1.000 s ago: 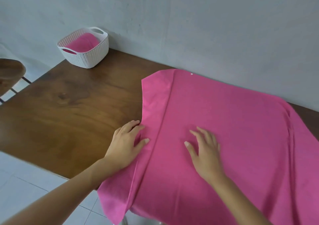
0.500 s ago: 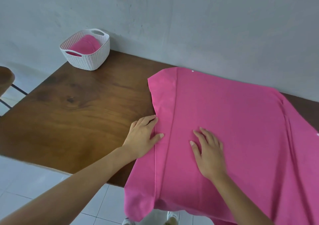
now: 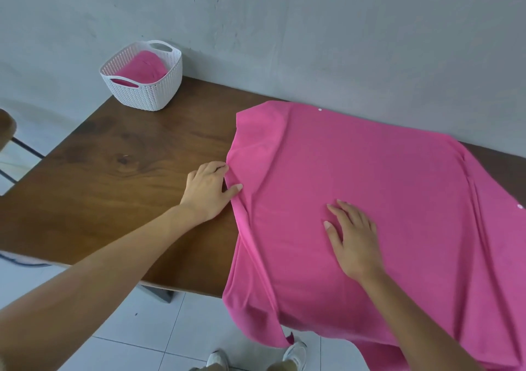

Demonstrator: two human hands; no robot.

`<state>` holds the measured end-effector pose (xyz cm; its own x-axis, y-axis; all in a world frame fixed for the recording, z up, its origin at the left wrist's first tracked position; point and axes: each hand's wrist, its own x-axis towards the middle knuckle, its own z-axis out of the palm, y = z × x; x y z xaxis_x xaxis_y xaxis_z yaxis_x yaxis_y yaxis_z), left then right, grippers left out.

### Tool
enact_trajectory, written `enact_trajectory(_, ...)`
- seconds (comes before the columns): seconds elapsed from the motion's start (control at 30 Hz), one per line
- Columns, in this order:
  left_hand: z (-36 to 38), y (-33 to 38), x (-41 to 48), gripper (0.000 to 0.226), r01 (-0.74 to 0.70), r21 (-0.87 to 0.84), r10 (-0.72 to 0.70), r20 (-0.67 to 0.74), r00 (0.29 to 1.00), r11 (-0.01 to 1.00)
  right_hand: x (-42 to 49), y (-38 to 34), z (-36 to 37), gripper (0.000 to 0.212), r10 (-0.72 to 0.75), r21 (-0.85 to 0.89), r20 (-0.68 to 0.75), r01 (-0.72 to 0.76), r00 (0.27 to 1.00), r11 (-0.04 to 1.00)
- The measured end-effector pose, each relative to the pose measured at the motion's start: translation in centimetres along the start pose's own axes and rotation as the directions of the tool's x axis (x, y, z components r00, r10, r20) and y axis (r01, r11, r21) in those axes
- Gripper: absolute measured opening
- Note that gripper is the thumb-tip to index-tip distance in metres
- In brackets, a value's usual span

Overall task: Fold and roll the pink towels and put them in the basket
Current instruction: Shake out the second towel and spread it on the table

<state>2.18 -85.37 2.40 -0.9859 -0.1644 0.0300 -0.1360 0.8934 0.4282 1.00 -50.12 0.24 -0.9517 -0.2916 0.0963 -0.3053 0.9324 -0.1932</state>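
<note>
Where the table (image 3: 113, 171) meets the wall at its far left corner, I see the white woven basket (image 3: 148, 97) with a stowed pink towel (image 3: 142, 67) lying inside it; how it is folded I cannot tell. The spread pink towel (image 3: 355, 165) covers the table's right half, well apart from the basket, with bare wood between them. Its near edge hangs off the table's front. The left hand (image 3: 206, 189) is at the towel's left edge, thumb on top and fingers tucked beneath, pinching the cloth. The right hand (image 3: 353, 242) lies flat on the towel, fingers straight. Below the table's front, white shoes (image 3: 294, 353) show on the floor, partly hidden by hanging cloth. The towel's right side is cut off.
</note>
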Motion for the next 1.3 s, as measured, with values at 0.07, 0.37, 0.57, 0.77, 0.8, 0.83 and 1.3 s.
enact_trajectory(0.07,-0.3,-0.4,0.0,0.067,0.021,-0.003,-0.021,-0.006,1.000,1.000,0.0,0.0,0.0,0.051,0.002,0.006,-0.002,-0.002,1.000,1.000)
enact_trajectory(0.37,0.3,3.2,-8.2,0.049,0.102,-0.245,-0.129,-0.093,0.987,0.964,0.0,-0.1,-0.1,0.050,0.001,-0.004,0.003,-0.001,1.000,1.000)
enact_trajectory(0.57,2.3,7.5,-15.1,0.018,0.184,-0.294,-0.254,-0.220,0.942,0.938,-0.2,-0.7,-0.6,0.056,0.025,-0.063,0.105,-0.018,0.994,0.998)
enact_trajectory(0.77,4.4,10.4,-19.1,0.024,0.294,-0.269,-0.352,-0.201,0.914,0.917,-3.7,-1.4,-1.8,0.059,-0.046,-0.047,0.181,0.055,0.982,0.997)
enact_trajectory(0.8,4.5,10.8,-19.5,0.024,0.313,-0.252,-0.365,-0.194,0.911,0.916,-4.7,-1.4,-1.8,0.059,-0.065,-0.035,0.181,0.073,0.981,0.997)
enact_trajectory(0.83,4.7,11.1,-19.7,0.025,0.336,-0.234,-0.381,-0.186,0.906,0.912,-5.7,-1.4,-1.8,0.061,-0.080,-0.020,0.175,0.085,0.981,0.996)
enact_trajectory(1.3,4.8,13.7,-21.4,0.023,0.442,-0.104,-0.454,-0.171,0.875,0.891,-10.1,-1.0,-0.2,0.058,-0.114,-0.028,-0.005,0.114,0.993,0.993)
